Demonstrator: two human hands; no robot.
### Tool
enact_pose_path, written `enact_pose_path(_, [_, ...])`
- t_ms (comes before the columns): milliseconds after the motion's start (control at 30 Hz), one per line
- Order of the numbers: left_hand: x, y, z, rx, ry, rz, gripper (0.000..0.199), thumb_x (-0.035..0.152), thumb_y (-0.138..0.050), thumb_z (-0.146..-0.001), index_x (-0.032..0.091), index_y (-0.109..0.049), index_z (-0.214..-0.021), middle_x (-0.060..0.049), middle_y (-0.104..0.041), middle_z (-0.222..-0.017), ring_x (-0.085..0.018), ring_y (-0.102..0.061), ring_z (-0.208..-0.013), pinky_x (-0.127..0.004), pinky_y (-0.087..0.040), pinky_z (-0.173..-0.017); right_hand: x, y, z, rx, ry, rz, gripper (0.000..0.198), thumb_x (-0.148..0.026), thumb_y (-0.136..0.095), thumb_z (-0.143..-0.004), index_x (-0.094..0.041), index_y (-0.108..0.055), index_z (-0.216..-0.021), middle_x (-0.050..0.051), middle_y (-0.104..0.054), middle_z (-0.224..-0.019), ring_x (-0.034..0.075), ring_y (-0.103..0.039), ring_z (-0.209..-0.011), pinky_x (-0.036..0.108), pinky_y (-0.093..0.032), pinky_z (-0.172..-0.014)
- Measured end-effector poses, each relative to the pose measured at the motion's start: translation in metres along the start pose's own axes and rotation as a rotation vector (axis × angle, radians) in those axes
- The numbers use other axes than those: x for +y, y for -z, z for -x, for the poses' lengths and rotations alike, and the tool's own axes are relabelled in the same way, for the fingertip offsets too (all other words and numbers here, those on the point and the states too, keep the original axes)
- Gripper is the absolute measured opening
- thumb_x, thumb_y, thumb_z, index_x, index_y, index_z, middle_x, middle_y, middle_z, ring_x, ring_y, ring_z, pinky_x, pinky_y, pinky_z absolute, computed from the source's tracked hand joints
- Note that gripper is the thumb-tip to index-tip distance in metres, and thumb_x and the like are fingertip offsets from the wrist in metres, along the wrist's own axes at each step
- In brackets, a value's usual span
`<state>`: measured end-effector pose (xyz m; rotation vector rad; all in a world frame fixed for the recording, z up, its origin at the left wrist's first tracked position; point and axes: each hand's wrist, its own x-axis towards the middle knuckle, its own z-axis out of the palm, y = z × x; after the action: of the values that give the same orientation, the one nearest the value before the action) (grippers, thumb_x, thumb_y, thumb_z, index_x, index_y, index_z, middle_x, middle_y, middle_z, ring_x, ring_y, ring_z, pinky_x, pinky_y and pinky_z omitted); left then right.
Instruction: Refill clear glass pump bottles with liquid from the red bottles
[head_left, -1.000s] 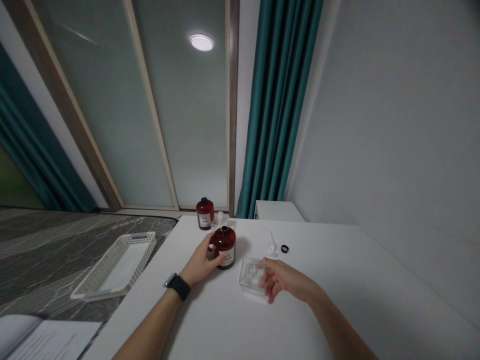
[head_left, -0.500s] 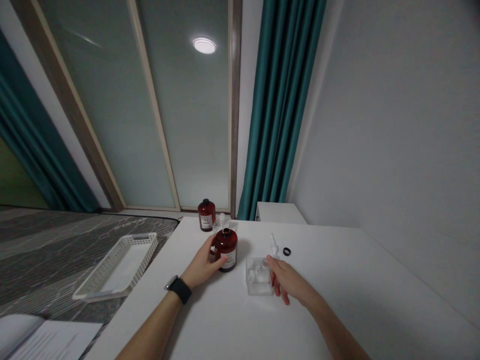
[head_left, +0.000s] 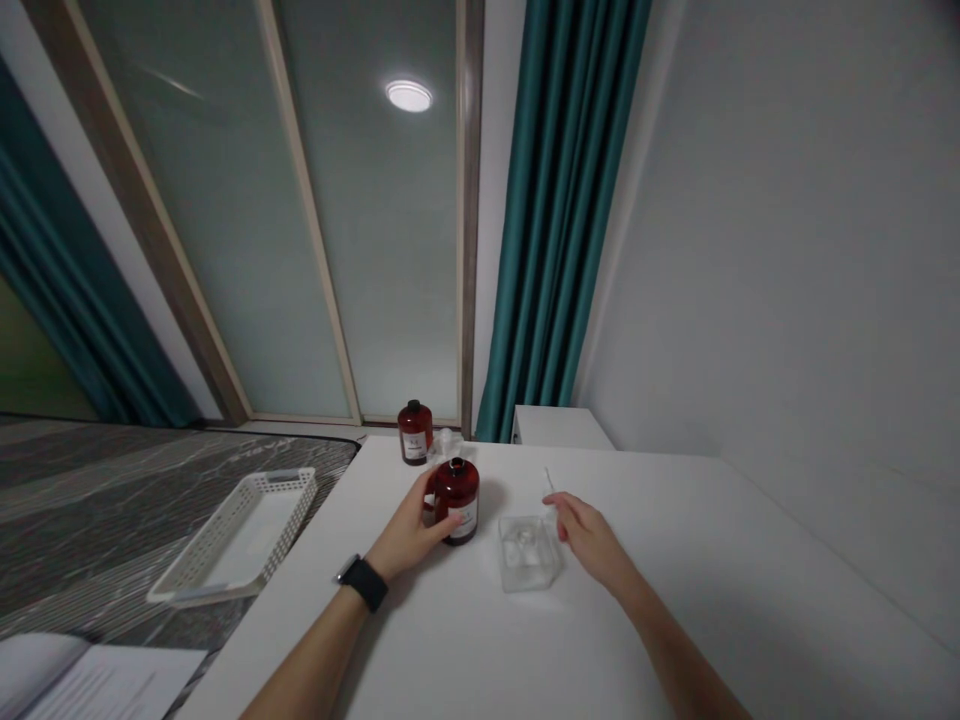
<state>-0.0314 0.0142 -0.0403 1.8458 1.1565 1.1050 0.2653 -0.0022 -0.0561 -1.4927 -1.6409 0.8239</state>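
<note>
My left hand (head_left: 409,535) is wrapped round a dark red-brown bottle (head_left: 457,485) with a white label, standing upright on the white table; its neck is uncapped. My right hand (head_left: 585,535) has its fingers drawn together at a small whitish pump dispenser (head_left: 549,478), whose thin end sticks up beyond the fingertips. The rest of the pump is hard to make out behind the hand. Just left of that hand sits a clear plastic box (head_left: 525,575) with clear pieces inside.
Another red-brown bottle (head_left: 415,445) stands at the table's far left corner, beside crumpled clear plastic (head_left: 448,443). A white perforated basket (head_left: 206,540) and an open book (head_left: 112,680) lie on the dark surface to the left. A white cabinet (head_left: 562,425) stands behind the table.
My right hand has moved from the clear box's edge up and away to the pump. The box has shifted slightly right and turned. The black ring is now out of sight. My left hand keeps its hold.
</note>
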Motion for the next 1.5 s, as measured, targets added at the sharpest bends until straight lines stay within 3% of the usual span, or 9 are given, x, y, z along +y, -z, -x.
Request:
enact_pose_path(133, [-0.004,0.009,-0.001,0.004,-0.032,-0.049,0.074,0.030,-0.067,-0.081,0.019,-0.031,-0.145,-0.018,-0.044,-0.147,-0.032,-0.051,-0.127,-0.049,-0.046,-0.099,0.011,0.016,-0.008,0.136,0.093,0.137,0.033,-0.034,-0.039,-0.090,-0.020,-0.063,-0.108,-0.003,-0.050,-0.061,0.018,-0.051,-0.057,0.030,-0.042,-0.058])
enact_pose_path(233, [-0.005,0.008,-0.001,0.013,-0.054,-0.081,0.073,0.030,-0.068,-0.080,0.019,-0.034,-0.143,-0.018,-0.047,-0.145,-0.032,-0.053,-0.124,-0.049,-0.047,-0.098,0.024,0.022,-0.011,0.199,0.156,0.246,0.032,-0.026,-0.045,-0.085,-0.019,-0.063,-0.111,0.005,-0.058,-0.083,0.023,-0.059,-0.081,0.035,-0.047,-0.078])
enact_pose_path(367, [-0.005,0.000,-0.001,0.020,-0.058,-0.101,0.071,0.031,-0.070,-0.079,0.019,-0.037,-0.141,-0.016,-0.050,-0.141,-0.032,-0.054,-0.124,-0.048,-0.047,-0.100,0.043,0.021,-0.013,0.252,0.181,0.384,0.043,-0.016,-0.052,-0.077,-0.017,-0.061,-0.119,0.013,-0.056,-0.107,0.030,-0.054,-0.106,0.042,-0.043,-0.096])
enact_pose_path(533, [-0.003,-0.003,-0.002,0.021,-0.046,-0.050,0.068,0.032,-0.067,-0.081,0.021,-0.037,-0.141,-0.015,-0.051,-0.141,-0.030,-0.056,-0.122,-0.045,-0.051,-0.096,0.058,0.015,-0.019,0.265,0.182,0.496,0.051,-0.017,-0.056,-0.079,-0.017,-0.053,-0.131,0.014,-0.058,-0.114,0.031,-0.053,-0.110,0.042,-0.043,-0.098])
enact_pose_path(833, [-0.002,-0.002,-0.002,0.022,-0.026,-0.054,0.068,0.034,-0.068,-0.081,0.020,-0.037,-0.141,-0.014,-0.055,-0.138,-0.029,-0.061,-0.114,-0.042,-0.055,-0.089,0.066,0.013,-0.028,0.279,0.216,0.530,0.044,-0.012,-0.054,-0.082,-0.016,-0.057,-0.126,0.013,-0.065,-0.103,0.029,-0.058,-0.097,0.041,-0.046,-0.090])
enact_pose_path(1000, [0.000,-0.002,-0.002,0.025,-0.021,-0.054,0.067,0.035,-0.067,-0.081,0.021,-0.038,-0.140,-0.014,-0.056,-0.136,-0.028,-0.062,-0.114,-0.042,-0.056,-0.087,0.055,0.012,-0.026,0.272,0.296,0.478,0.038,-0.010,-0.054,-0.082,-0.018,-0.061,-0.119,0.011,-0.066,-0.104,0.028,-0.057,-0.097,0.042,-0.046,-0.089])
enact_pose_path(1300, [0.004,0.001,-0.001,0.002,-0.025,-0.055,0.067,0.033,-0.071,-0.080,0.019,-0.040,-0.138,-0.015,-0.057,-0.136,-0.030,-0.059,-0.119,-0.043,-0.052,-0.093,0.007,0.004,-0.011,0.269,0.479,0.325,0.025,-0.018,-0.055,-0.091,-0.024,-0.065,-0.113,0.007,-0.065,-0.100,0.025,-0.056,-0.096,0.040,-0.047,-0.088])
enact_pose_path(1500, [0.006,0.002,0.001,-0.053,-0.025,-0.007,0.070,0.028,-0.073,-0.077,0.019,-0.040,-0.138,-0.015,-0.057,-0.136,-0.030,-0.058,-0.121,-0.043,-0.050,-0.096,-0.015,-0.002,-0.007,0.351,0.548,0.195,0.011,-0.023,-0.058,-0.090,-0.023,-0.065,-0.099,0.007,-0.064,-0.095,0.026,-0.055,-0.094,0.041,-0.046,-0.085])
